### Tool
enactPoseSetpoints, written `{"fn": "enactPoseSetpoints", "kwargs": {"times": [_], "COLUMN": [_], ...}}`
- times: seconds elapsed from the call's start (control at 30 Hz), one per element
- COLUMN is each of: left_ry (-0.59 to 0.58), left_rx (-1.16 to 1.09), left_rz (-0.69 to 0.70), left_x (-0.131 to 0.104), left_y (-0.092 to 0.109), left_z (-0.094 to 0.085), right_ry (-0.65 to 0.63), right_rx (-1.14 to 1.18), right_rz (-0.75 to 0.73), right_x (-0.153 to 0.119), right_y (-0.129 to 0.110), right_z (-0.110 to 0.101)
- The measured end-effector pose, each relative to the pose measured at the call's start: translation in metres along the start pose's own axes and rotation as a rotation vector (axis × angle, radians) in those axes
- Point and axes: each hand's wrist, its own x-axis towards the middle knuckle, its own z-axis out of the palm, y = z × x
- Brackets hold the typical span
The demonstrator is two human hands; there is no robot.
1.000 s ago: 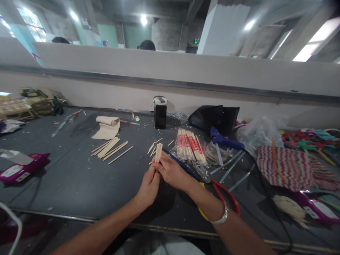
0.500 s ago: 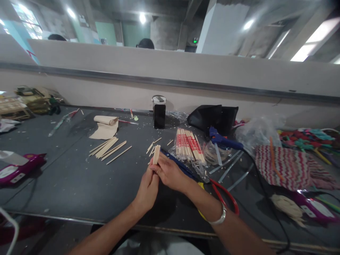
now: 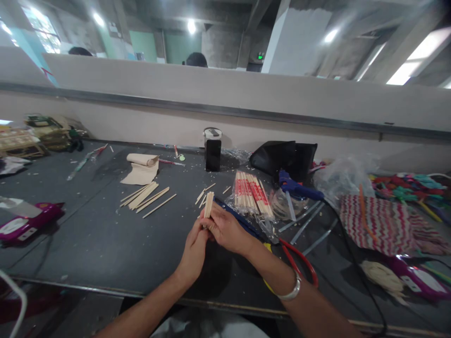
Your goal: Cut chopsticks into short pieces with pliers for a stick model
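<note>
A small upright bundle of pale wooden sticks (image 3: 209,204) stands out of my two hands, which meet near the middle of the table. My left hand (image 3: 194,251) is closed around its lower part, and my right hand (image 3: 226,230) wraps it from the right with the fingers pressed together. The bundle's bottom end is hidden by the hands. Just behind lie several short stick pieces (image 3: 200,196). Further left, longer loose sticks (image 3: 143,196) are spread on the dark table (image 3: 105,244). Packaged sticks with red wrapping (image 3: 252,191) lie to the right.
A blue glue gun (image 3: 299,188) with a black cable, red-handled cutters (image 3: 299,258) and clear strips lie right. A black phone (image 3: 213,155) stands behind. Rolled beige cloth (image 3: 143,166) is back left, a purple tool (image 3: 30,223) far left, patterned fabric (image 3: 377,225) far right. Heads show beyond the partition.
The view has shifted slightly, so the scene sits a little further right and lower. Both hands still hold the bundle in nearly the same place.
</note>
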Motion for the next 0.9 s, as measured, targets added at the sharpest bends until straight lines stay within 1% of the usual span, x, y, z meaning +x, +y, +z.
{"fn": "enactPoseSetpoints", "kwargs": {"times": [0.1,0.17,0.33,0.47,0.7,0.77,0.9], "left_ry": [0.046,0.055,0.02,-0.01,0.017,0.016,-0.001], "left_rx": [-0.024,-0.006,0.057,0.108,0.189,0.208,0.202], "left_rz": [-0.002,0.017,0.116,0.143,0.228,0.238,0.213], "left_x": [-0.002,-0.003,-0.005,-0.004,-0.004,-0.004,-0.004], "left_y": [-0.001,-0.002,-0.01,-0.015,-0.015,-0.015,-0.017], "left_z": [0.002,0.004,0.009,0.009,0.009,0.009,0.007], "right_ry": [-0.001,-0.004,0.004,0.011,-0.01,-0.008,-0.017], "right_rx": [-0.007,-0.016,-0.009,-0.018,-0.065,-0.071,-0.055], "right_rz": [-0.002,0.008,0.016,0.017,-0.022,-0.022,0.002], "right_x": [0.0,0.0,-0.001,0.0,-0.002,-0.002,-0.003], "right_y": [0.001,0.001,0.002,0.002,0.001,0.001,0.001], "right_z": [0.0,0.0,0.0,-0.001,-0.003,-0.003,-0.001]}}
